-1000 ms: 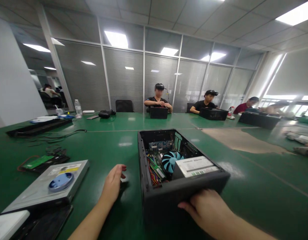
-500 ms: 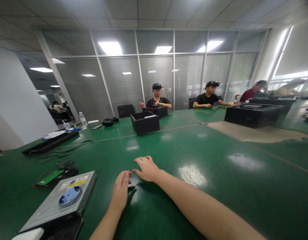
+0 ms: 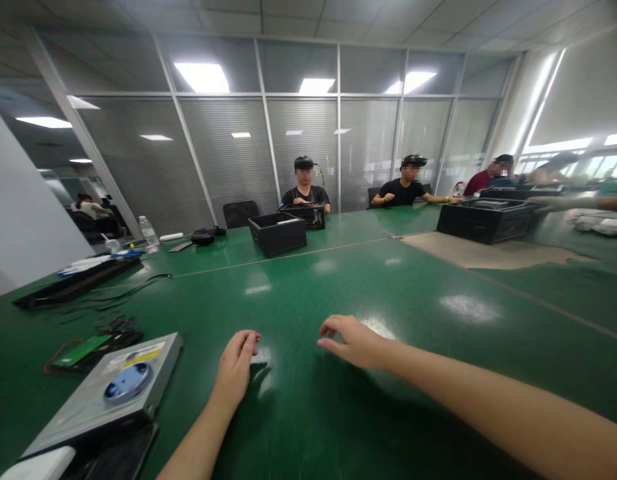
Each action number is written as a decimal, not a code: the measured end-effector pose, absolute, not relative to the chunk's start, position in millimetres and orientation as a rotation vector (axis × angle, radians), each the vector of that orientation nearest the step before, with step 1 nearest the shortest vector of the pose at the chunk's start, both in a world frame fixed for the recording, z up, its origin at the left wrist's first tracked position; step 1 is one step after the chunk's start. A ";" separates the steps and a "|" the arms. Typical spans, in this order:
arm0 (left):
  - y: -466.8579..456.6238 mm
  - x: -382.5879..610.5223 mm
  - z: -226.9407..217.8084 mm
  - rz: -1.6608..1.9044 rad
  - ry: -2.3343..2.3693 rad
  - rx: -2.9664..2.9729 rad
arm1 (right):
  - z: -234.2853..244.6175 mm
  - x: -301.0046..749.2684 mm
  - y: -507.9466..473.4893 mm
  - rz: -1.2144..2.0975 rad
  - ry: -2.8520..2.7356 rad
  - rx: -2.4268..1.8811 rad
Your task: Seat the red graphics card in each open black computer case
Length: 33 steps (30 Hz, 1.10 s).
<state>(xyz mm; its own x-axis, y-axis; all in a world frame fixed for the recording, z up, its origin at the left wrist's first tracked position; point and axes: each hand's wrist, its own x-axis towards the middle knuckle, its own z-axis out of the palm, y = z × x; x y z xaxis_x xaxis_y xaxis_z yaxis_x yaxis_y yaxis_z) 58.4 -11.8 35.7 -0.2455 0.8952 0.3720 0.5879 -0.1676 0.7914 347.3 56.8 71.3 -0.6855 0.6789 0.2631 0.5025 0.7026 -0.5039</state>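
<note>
My left hand (image 3: 237, 365) is held low over the green table (image 3: 288, 300), its fingers loosely bent and the thumb alongside them; nothing shows in it. To the right, clear of the left, my right hand (image 3: 352, 341) hovers with curved fingers and a gap between thumb and forefinger, holding nothing. Left of my left hand lies a silver optical disc drive (image 3: 161, 363), with a round blue plastic piece (image 3: 128, 382) on top. Just behind the drive is a green circuit board (image 3: 81, 351) on a dark part with a reddish wire.
Black computer cases (image 3: 278, 235) stand across the table, others (image 3: 483, 220) at the right by a beige patch (image 3: 483, 252). Several people sit opposite. A long black panel (image 3: 78, 283), cables (image 3: 133, 291) and a water bottle (image 3: 149, 235) are at the left. A blurred forearm (image 3: 583, 202) enters from the right.
My right hand has moved right, away from my left hand, which stays near its place. The view has shifted slightly. A forearm has come in at the far right.
</note>
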 end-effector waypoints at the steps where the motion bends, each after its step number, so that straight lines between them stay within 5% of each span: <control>1: -12.4 59.3 36.5 1.371 1.778 1.686 | 67.6 361.9 53.5 0.622 -2.442 -0.974; 18: -41.5 92.2 56.7 1.180 1.695 1.763 | 18.3 485.8 125.4 1.467 -1.324 -1.044; 28: -38.6 90.0 58.9 1.395 0.912 0.840 | 31.2 494.1 119.5 1.761 -1.130 -0.738; 33: -50.2 96.3 81.6 1.298 1.443 1.210 | 29.7 504.1 124.9 1.790 -1.088 -0.773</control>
<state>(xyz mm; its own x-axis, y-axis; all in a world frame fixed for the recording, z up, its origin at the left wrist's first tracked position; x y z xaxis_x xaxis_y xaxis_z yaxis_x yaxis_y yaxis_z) 96.3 -50.2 81.6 -0.1932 0.9809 0.0216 0.1253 0.0028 0.9921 504.1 124.9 29.7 -0.4213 0.9046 -0.0642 -0.3596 -0.2316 -0.9039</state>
